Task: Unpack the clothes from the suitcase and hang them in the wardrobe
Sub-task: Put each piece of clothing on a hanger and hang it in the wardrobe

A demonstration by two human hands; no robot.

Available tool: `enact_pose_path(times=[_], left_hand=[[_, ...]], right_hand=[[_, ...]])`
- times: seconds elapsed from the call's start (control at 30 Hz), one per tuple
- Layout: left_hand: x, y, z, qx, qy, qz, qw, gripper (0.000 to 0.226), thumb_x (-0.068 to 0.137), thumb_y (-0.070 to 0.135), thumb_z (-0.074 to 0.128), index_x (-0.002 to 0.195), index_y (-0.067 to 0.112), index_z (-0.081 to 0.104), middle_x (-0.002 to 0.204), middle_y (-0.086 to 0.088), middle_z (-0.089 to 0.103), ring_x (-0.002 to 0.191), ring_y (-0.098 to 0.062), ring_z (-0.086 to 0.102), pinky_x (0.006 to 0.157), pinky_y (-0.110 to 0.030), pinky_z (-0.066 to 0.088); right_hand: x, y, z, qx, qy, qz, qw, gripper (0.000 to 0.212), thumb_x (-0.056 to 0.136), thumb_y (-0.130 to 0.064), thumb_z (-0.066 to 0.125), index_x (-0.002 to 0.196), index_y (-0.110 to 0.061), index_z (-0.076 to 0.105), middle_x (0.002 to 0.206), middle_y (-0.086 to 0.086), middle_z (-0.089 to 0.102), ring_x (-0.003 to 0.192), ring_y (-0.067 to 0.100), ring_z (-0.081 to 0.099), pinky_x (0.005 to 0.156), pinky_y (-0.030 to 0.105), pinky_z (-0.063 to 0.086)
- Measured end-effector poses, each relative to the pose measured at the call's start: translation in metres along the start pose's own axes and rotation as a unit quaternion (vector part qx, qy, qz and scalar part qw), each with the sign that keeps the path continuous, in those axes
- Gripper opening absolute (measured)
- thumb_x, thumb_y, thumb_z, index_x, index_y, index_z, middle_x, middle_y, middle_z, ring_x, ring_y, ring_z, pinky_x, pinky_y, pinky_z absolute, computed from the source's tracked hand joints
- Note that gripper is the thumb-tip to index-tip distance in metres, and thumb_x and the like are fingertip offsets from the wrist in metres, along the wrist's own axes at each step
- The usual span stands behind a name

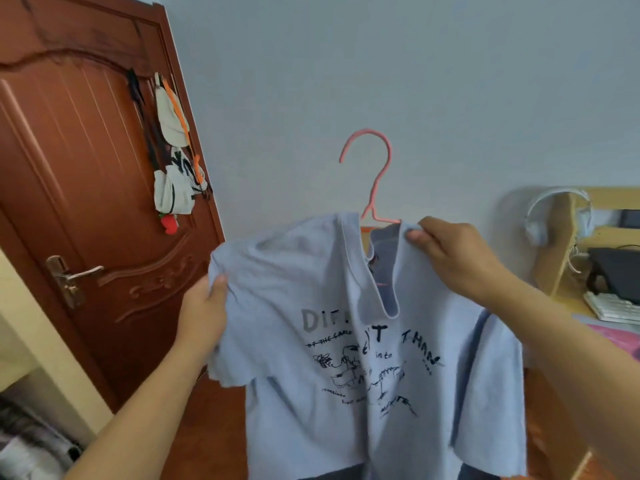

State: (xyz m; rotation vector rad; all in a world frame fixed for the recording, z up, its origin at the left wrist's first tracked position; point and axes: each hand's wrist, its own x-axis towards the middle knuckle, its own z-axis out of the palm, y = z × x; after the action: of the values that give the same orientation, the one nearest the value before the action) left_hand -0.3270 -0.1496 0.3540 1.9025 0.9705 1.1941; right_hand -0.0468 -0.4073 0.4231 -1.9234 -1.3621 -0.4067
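A light blue T-shirt (346, 393) with black printed lettering and drawings hangs in front of me on a pink hanger (379, 174). The hanger's hook sticks up out of the neck opening; its arms are hidden inside the shirt. My left hand (204, 313) grips the shirt's left shoulder and sleeve. My right hand (450, 254) pinches the collar edge at the right side of the neck. No suitcase is in view.
A brown wooden door (86, 168) with a metal handle (74, 275) stands at the left, with bags and caps (173, 150) hanging on it. At the right is a wooden desk shelf (561, 244) with white headphones (540, 216) and a keyboard (613, 306). A pale cabinet edge (31, 323) is at far left.
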Motion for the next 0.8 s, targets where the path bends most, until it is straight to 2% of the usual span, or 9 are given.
enact_pose_path(times=[0.1, 0.17, 0.23, 0.3, 0.37, 0.47, 0.6, 0.7, 0.8], left_hand=[[0.032, -0.025, -0.03, 0.046, 0.023, -0.083, 0.995, 0.028, 0.101, 0.026, 0.053, 0.088, 0.006, 0.068, 0.088, -0.014, 0.068, 0.089, -0.028, 0.061, 0.075, -0.041, 0.043], [0.053, -0.03, -0.052, 0.182, 0.029, -0.11, 0.977, 0.029, 0.097, 0.028, 0.058, 0.098, 0.003, 0.072, 0.094, -0.02, 0.068, 0.097, -0.035, 0.063, 0.085, -0.045, 0.046], [0.051, -0.004, -0.047, 0.227, 0.079, 0.0, 0.971, 0.031, 0.1, 0.027, 0.056, 0.123, 0.009, 0.068, 0.114, -0.021, 0.064, 0.112, -0.038, 0.057, 0.101, -0.046, 0.043], [0.026, 0.052, -0.02, 0.155, 0.024, 0.198, 0.968, 0.04, 0.104, 0.036, 0.046, 0.132, 0.014, 0.064, 0.124, -0.012, 0.064, 0.116, -0.028, 0.056, 0.103, -0.042, 0.044], [0.0, 0.094, 0.008, 0.211, -0.096, 0.323, 0.918, 0.044, 0.102, 0.05, 0.035, 0.129, 0.027, 0.062, 0.116, -0.001, 0.069, 0.105, -0.022, 0.062, 0.089, -0.04, 0.053], [-0.007, 0.094, 0.021, 0.307, -0.095, 0.428, 0.845, 0.034, 0.102, 0.05, 0.031, 0.096, 0.024, 0.053, 0.068, -0.007, 0.063, 0.063, -0.039, 0.061, 0.049, -0.043, 0.049], [0.006, 0.084, 0.007, 0.303, -0.104, 0.407, 0.855, 0.04, 0.101, 0.052, 0.03, 0.108, 0.027, 0.061, 0.079, -0.004, 0.07, 0.072, -0.039, 0.066, 0.054, -0.042, 0.051], [0.013, 0.079, -0.007, 0.276, -0.097, 0.353, 0.889, 0.04, 0.1, 0.056, 0.031, 0.114, 0.034, 0.062, 0.088, 0.0, 0.072, 0.081, -0.033, 0.068, 0.065, -0.045, 0.054], [0.025, 0.073, -0.03, 0.272, -0.082, 0.291, 0.913, 0.026, 0.104, 0.046, 0.046, 0.105, 0.031, 0.068, 0.082, 0.006, 0.068, 0.077, -0.023, 0.063, 0.066, -0.045, 0.052]], right_hand=[[-0.004, 0.02, -0.017, -0.036, -0.026, 0.006, 0.999, 0.041, 0.1, -0.036, 0.051, 0.068, -0.014, 0.038, 0.055, 0.002, 0.044, 0.056, 0.025, 0.044, 0.057, 0.036, 0.035], [-0.009, 0.03, -0.023, -0.023, -0.019, 0.017, 0.999, 0.042, 0.1, -0.033, 0.053, 0.067, -0.012, 0.038, 0.052, 0.0, 0.04, 0.053, 0.018, 0.039, 0.054, 0.03, 0.033], [-0.011, 0.025, -0.02, 0.004, -0.017, 0.016, 1.0, 0.043, 0.1, -0.027, 0.056, 0.064, -0.014, 0.036, 0.051, -0.002, 0.037, 0.053, 0.015, 0.037, 0.053, 0.024, 0.031], [-0.007, 0.009, -0.01, 0.017, -0.031, -0.004, 0.999, 0.043, 0.1, -0.025, 0.057, 0.063, -0.019, 0.036, 0.051, -0.005, 0.042, 0.054, 0.01, 0.04, 0.053, 0.018, 0.032], [-0.001, -0.007, -0.002, 0.041, -0.059, -0.025, 0.997, 0.044, 0.101, -0.027, 0.056, 0.062, -0.023, 0.035, 0.055, -0.014, 0.048, 0.054, 0.004, 0.043, 0.054, 0.014, 0.032], [0.006, -0.01, -0.002, 0.033, -0.067, -0.084, 0.994, 0.043, 0.104, -0.043, 0.046, 0.065, -0.024, 0.04, 0.058, -0.012, 0.046, 0.055, 0.007, 0.043, 0.055, 0.017, 0.034], [-0.007, 0.029, -0.008, -0.077, 0.012, -0.063, 0.995, 0.058, 0.1, -0.063, 0.025, 0.088, -0.022, 0.064, 0.077, -0.007, 0.063, 0.072, 0.022, 0.06, 0.066, 0.04, 0.05], [-0.023, 0.045, 0.003, 0.013, -0.013, 0.017, 1.0, 0.049, 0.095, -0.061, 0.033, 0.121, -0.032, 0.064, 0.097, -0.015, 0.068, 0.088, 0.01, 0.062, 0.08, 0.025, 0.047], [-0.023, 0.029, 0.019, 0.031, -0.112, -0.02, 0.993, 0.026, 0.093, -0.052, 0.044, 0.106, -0.043, 0.065, 0.079, -0.007, 0.069, 0.073, 0.013, 0.059, 0.07, 0.018, 0.045]])
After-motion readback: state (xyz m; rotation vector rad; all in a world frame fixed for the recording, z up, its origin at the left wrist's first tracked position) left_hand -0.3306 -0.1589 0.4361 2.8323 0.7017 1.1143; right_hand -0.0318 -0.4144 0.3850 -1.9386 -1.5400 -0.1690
